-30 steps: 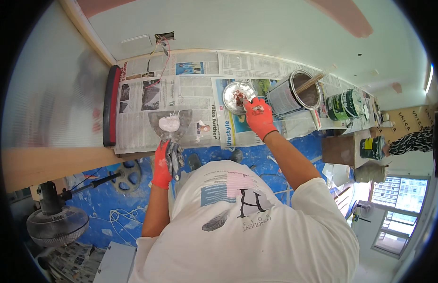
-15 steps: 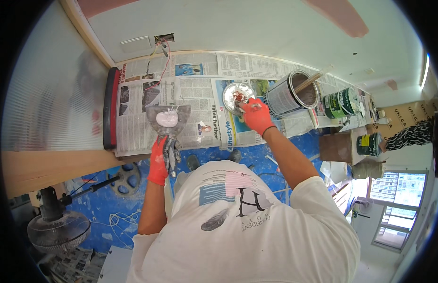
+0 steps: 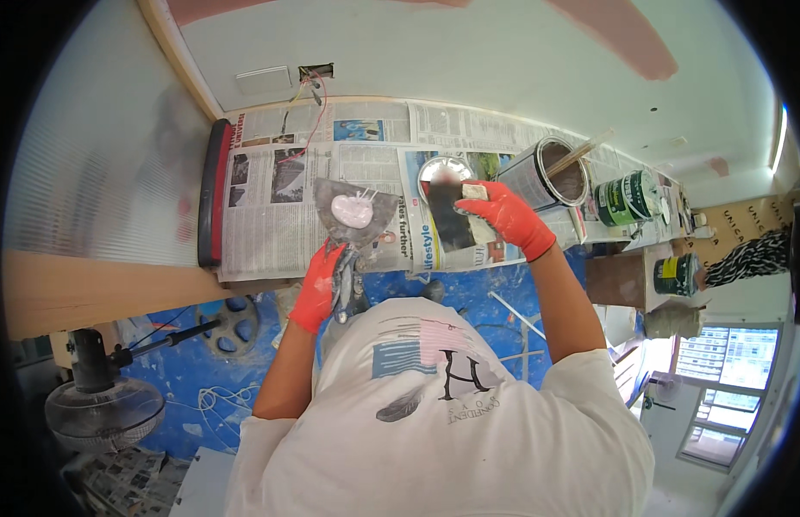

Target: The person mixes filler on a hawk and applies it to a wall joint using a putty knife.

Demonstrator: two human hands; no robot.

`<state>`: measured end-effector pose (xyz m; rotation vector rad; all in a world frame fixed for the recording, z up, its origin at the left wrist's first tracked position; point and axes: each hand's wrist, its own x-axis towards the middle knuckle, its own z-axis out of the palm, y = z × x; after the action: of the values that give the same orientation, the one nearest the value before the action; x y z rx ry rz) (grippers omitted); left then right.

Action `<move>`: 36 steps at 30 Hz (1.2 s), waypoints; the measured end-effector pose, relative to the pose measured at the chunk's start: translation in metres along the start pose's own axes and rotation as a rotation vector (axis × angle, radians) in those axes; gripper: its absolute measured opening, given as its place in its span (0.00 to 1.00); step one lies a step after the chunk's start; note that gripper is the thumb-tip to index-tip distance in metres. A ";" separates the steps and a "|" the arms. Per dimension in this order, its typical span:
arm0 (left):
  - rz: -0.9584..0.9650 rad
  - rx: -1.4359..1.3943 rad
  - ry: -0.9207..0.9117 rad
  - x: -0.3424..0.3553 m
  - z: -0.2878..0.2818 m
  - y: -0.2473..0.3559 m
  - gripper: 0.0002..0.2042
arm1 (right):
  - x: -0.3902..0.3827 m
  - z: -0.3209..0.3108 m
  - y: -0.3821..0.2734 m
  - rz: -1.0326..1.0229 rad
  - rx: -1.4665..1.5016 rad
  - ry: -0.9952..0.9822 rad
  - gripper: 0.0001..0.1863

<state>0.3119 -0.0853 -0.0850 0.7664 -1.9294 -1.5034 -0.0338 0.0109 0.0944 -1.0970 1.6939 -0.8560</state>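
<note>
My left hand (image 3: pixel 318 289), in a red-and-grey glove, grips a wide putty knife (image 3: pixel 376 220) with a mound of pale pink paste (image 3: pixel 352 209) on its blade. My gloved right hand (image 3: pixel 512 220) is closed on a flat dark spreader (image 3: pixel 445 215) with a cream-coloured handle. The spreader is over a round silvery lid (image 3: pixel 443 167), partly hiding it; a blurred reddish patch shows at its far end. Just right of this stands an open tilted can (image 3: pixel 518 179) of brownish contents with stir sticks in it. Newspapers (image 3: pixel 271 233) cover the bench under these things.
Green tubs (image 3: pixel 624 200) stand along the bench and lower right. A red-and-black bar (image 3: pixel 213 194) edges the bench's left end by a translucent panel. Loose wires (image 3: pixel 318 90) hang from a wall box. A fan (image 3: pixel 103 409) and cables lie below left, over blue floor covering.
My right hand has left the lid's centre, moved right, and now holds the dark spreader. My left hand has moved right with the loaded putty knife.
</note>
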 end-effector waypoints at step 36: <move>-0.035 0.109 -0.075 -0.011 -0.002 -0.003 0.20 | 0.051 -0.004 0.114 0.037 -0.905 0.226 0.19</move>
<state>0.3205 -0.0791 -0.0885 0.8054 -2.0778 -1.4769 -0.0805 0.0053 -0.0209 -1.5749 2.3702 -0.1465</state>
